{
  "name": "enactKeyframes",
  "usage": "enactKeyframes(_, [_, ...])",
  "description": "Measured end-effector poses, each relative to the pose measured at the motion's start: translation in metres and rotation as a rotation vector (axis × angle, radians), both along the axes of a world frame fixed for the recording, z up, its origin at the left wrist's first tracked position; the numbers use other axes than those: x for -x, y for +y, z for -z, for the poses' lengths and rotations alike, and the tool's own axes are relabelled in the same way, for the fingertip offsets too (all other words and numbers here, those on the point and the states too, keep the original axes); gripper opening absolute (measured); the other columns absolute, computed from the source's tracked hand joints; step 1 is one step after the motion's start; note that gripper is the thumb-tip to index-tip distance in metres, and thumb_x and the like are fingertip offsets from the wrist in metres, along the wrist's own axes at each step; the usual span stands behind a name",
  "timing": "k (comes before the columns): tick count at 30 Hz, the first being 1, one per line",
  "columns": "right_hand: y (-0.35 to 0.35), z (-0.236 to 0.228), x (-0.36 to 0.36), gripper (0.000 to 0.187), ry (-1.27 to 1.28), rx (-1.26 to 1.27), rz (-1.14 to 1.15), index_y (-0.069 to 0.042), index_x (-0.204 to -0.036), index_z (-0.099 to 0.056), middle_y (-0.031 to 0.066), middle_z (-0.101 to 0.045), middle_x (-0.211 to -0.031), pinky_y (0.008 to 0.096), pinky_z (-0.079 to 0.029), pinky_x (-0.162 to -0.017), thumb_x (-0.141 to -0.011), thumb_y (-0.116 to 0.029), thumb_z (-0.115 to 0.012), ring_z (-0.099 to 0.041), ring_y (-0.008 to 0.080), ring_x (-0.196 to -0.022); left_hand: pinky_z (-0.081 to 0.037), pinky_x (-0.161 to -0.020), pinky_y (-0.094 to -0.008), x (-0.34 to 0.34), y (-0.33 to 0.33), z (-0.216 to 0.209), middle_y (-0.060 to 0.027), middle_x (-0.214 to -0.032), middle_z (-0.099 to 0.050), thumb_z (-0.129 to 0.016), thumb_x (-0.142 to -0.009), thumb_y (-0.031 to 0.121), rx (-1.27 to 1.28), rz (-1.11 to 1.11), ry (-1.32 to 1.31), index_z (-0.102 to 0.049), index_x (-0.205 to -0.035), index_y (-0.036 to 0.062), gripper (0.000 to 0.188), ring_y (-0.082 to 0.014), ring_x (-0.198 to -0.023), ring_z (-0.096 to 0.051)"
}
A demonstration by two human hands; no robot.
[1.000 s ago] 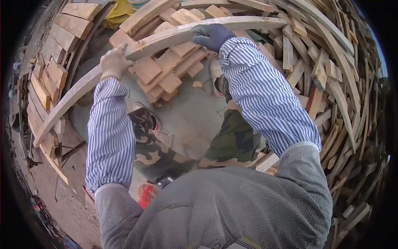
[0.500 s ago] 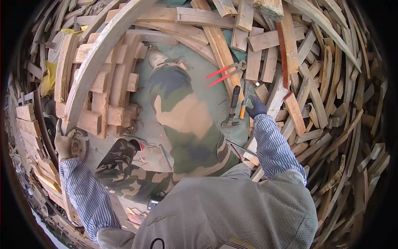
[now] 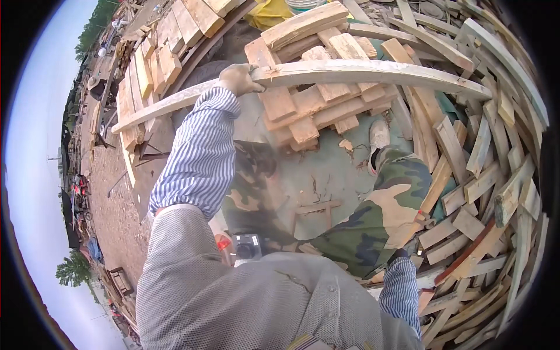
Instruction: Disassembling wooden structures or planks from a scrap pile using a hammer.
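My left hand point(image 3: 238, 80), in a pale glove, is closed around a long, slightly curved wooden beam point(image 3: 361, 71). The beam reaches from the stacked boards at left across to the loose wood at right, over a crisscrossed stack of short wood blocks point(image 3: 303, 129). At lower right, beside my bent knee, is my right hand point(image 3: 399, 255) in a dark glove. My leg and sleeve cover most of it, so its fingers and anything in them are hidden. Near it lie red-handled pincers point(image 3: 424, 220), partly covered by my trouser leg.
Loose boards point(image 3: 461, 233) pile up along the right side. More boards point(image 3: 149, 70) are stacked at upper left, with a person in a hat point(image 3: 95, 87) farther off. A yellow sack point(image 3: 268, 13) lies behind the block stack. A small boxy device point(image 3: 247, 247) is near my waist.
My view and body have turned left. The beam, upright along the left before, now lies across the view, still in my left hand. My right hand has become mostly hidden by my leg.
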State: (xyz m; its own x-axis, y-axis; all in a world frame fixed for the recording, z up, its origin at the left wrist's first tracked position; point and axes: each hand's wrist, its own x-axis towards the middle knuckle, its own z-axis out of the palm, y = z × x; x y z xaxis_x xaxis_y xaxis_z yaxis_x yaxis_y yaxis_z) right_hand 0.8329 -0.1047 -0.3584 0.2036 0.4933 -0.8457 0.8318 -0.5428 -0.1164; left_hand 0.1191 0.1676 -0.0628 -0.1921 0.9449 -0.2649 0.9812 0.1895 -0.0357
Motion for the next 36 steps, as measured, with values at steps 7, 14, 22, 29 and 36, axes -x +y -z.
enactKeyframes(7, [-0.03, -0.094, 0.06, 0.034, 0.106, -0.192, 0.183, -0.001, -0.108, -0.066, 0.0182, -0.071, -0.088, 0.0391, -0.055, -0.063, -0.08, -0.017, -0.074, -0.07, 0.0281, -0.075, -0.05, -0.097, -0.0401, 0.004, -0.009, 0.003, -0.0183, -0.121, -0.067, -0.08, -0.067, 0.049, -0.065, 0.076, 0.027, -0.06, -0.133, 0.0109, 0.079, -0.0315, -0.113, -0.063])
enactKeyframes(14, [-0.048, -0.142, 0.117, 0.033, 0.182, -0.226, 0.223, 0.0, -0.108, -0.066, 0.0178, -0.07, -0.085, 0.0391, -0.055, -0.06, -0.08, -0.016, -0.073, -0.069, 0.0269, -0.071, -0.046, -0.104, -0.0397, 0.014, -0.023, -0.002, -0.0139, -0.131, -0.061, -0.081, -0.073, 0.023, -0.464, 0.129, -0.769, -0.06, -0.134, 0.0126, 0.065, -0.0322, -0.122, -0.056])
enactKeyframes(22, [-0.11, -0.189, 0.131, 0.033, 0.108, -0.101, 0.307, 0.002, -0.107, -0.066, 0.0173, -0.07, -0.082, 0.0392, -0.054, -0.056, -0.079, -0.014, -0.072, -0.068, 0.0256, -0.065, -0.048, -0.097, -0.04, -0.025, -0.022, 0.016, -0.0104, -0.113, -0.067, -0.079, -0.069, 0.017, -0.722, 0.178, -0.477, -0.072, -0.093, 0.0079, 0.027, -0.0307, -0.112, -0.06])
enactKeyframes(29, [-0.165, -0.233, 0.134, 0.032, 0.031, 0.039, 0.46, 0.003, -0.106, -0.067, 0.0169, -0.07, -0.079, 0.0392, -0.054, -0.052, -0.079, -0.013, -0.071, -0.067, 0.0244, -0.06, -0.052, -0.087, -0.038, -0.04, -0.015, 0.025, -0.0104, -0.104, -0.07, -0.072, -0.075, 0.014, -0.781, -0.086, -0.537, -0.072, -0.084, 0.0051, 0.012, -0.0303, -0.095, -0.066])
enactKeyframes(36, [-0.145, -0.281, 0.138, 0.032, -0.001, -0.023, 0.628, 0.005, -0.106, -0.067, 0.0166, -0.069, -0.076, 0.0392, -0.053, -0.049, -0.078, -0.012, -0.07, -0.066, 0.0232, -0.056, -0.049, -0.097, -0.0387, -0.027, -0.027, 0.005, -0.0177, -0.123, -0.064, -0.077, -0.075, 0.021, -0.721, 0.028, -0.69, -0.064, -0.124, 0.0082, 0.052, -0.0331, -0.113, -0.062])
